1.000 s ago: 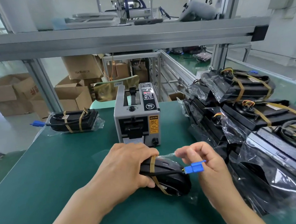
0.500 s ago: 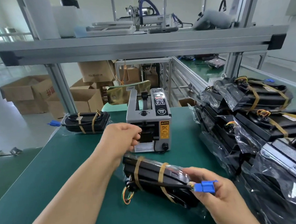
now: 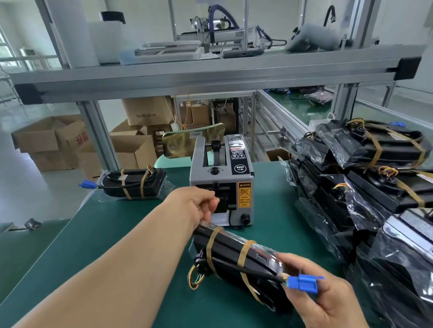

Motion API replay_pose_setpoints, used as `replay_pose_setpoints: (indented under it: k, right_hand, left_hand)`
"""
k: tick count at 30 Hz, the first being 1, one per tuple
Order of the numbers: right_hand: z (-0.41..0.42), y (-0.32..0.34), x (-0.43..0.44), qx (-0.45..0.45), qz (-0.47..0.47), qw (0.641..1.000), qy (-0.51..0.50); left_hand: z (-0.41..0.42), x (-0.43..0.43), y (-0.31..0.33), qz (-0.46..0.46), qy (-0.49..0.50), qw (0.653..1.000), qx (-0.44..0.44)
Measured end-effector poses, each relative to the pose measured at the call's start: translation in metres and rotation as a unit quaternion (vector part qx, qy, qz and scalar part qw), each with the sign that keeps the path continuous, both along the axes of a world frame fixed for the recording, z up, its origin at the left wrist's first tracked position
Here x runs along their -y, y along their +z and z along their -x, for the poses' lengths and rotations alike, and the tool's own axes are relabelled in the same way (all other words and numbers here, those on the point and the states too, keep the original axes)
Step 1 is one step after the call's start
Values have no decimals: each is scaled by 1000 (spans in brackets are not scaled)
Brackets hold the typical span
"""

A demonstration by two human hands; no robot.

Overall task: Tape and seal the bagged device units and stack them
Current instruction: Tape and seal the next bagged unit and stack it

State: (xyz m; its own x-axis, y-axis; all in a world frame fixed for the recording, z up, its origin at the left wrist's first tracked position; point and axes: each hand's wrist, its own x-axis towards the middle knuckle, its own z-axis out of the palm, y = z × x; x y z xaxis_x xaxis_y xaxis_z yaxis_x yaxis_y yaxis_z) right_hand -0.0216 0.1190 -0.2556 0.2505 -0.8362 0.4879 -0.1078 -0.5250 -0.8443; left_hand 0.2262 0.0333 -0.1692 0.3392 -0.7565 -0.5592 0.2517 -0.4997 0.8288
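On the green desk (image 3: 107, 253), the right hand (image 3: 327, 306) grips a bagged unit (image 3: 227, 255). The left hand (image 3: 195, 205) is at the tape dispenser (image 3: 240, 172), its grip unclear. Cardboard boxes (image 3: 49, 143) stand beyond the far edge.

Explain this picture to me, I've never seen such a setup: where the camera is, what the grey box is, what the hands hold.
No robot here: a person works bare-handed, and the camera sits on their head, looking forward and down. The grey box on the green table is a tape dispenser. The left hand reaches to its outlet, fingers curled; whether it holds tape I cannot tell. The right hand grips a bagged unit, a black device in clear plastic with tan tape bands, beside its blue connector. Another taped unit lies far left; a pile of bagged units sits on the right.
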Motion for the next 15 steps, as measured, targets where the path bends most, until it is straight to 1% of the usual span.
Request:
replay_pose_setpoints:
  k: [4, 9, 13, 15]
  right_hand:
    - [0, 2, -1, -2, 21, 999, -26]
    - [2, -2, 1, -2, 5, 999, -36]
    - [2, -4, 0, -7, -10, 999, -51]
    - [2, -5, -2, -6, -2, 998, -59]
  left_hand:
    - [-1, 9, -6, -3, 17, 1000, 7]
    - [0, 19, -12, -7, 27, 999, 40]
    - [1, 28, -14, -12, 62, 997, 39]
    - [3, 32, -15, 6, 72, 997, 35]
